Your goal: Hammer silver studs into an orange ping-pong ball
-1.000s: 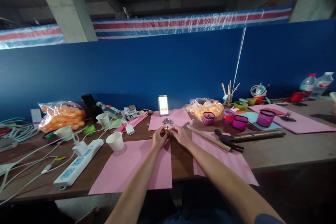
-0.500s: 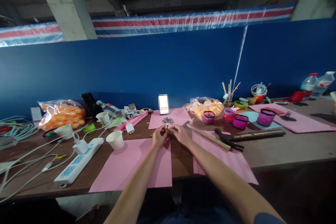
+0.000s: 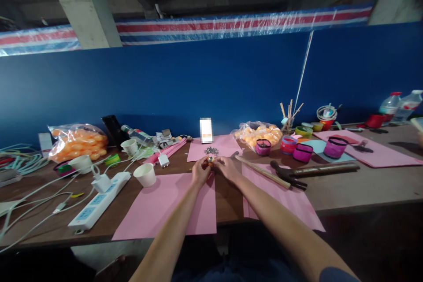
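Note:
Both hands meet over the middle of the table, fingertips closed around one small yellow-orange piece with a shiny silvery round part (image 3: 210, 160) on top. My left hand (image 3: 200, 172) pinches it from the left. From the other side my right hand (image 3: 228, 169) presses its fingertips against the same piece; the fingers partly cover it. Just beyond the fingers, a pile of small metal parts (image 3: 210, 151) lies on a pink sheet (image 3: 193, 153). Another pink sheet (image 3: 158, 207) lies below my left forearm.
A claw hammer (image 3: 317, 170) and a wooden-handled tool (image 3: 264, 172) lie at right. Bags of orange balls (image 3: 79, 143) (image 3: 257, 134) stand at the back. A white power strip (image 3: 99, 205) with cables and a paper cup (image 3: 144, 175) are at left; magenta containers (image 3: 334, 148) stand right.

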A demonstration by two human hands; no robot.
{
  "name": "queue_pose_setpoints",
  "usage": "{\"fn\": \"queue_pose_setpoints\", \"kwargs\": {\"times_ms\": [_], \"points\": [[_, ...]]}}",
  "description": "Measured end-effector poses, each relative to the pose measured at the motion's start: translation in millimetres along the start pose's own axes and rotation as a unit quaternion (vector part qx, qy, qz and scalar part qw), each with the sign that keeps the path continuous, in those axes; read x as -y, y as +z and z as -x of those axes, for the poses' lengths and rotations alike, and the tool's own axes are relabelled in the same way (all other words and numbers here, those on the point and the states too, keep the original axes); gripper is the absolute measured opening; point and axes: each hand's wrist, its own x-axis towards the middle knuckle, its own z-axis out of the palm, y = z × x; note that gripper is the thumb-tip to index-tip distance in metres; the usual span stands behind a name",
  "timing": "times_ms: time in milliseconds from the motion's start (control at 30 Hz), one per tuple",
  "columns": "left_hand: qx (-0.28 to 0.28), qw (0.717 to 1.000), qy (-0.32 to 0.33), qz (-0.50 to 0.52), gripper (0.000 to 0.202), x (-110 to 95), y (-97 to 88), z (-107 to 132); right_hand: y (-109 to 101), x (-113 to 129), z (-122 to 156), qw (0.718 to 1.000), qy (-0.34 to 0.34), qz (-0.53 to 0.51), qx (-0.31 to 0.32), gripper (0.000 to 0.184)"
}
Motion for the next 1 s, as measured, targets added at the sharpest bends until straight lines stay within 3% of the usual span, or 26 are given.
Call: {"fn": "queue_pose_setpoints", "kwargs": {"times_ms": [733, 1000], "points": [[-0.013, 1.0, 0.0, -0.008, 0.048, -9.4, -1.1, 2.1, -0.6, 0.5, 0.6, 1.0, 0.012, -0.009, 0.007, 0.025], [-0.021, 1.0, 0.0, -0.012, 0.047, -4.1, -0.5, 1.0, -0.4, 1.5, 0.7, 1.0, 0.018, -0.007, 0.009, 0.026]]}}
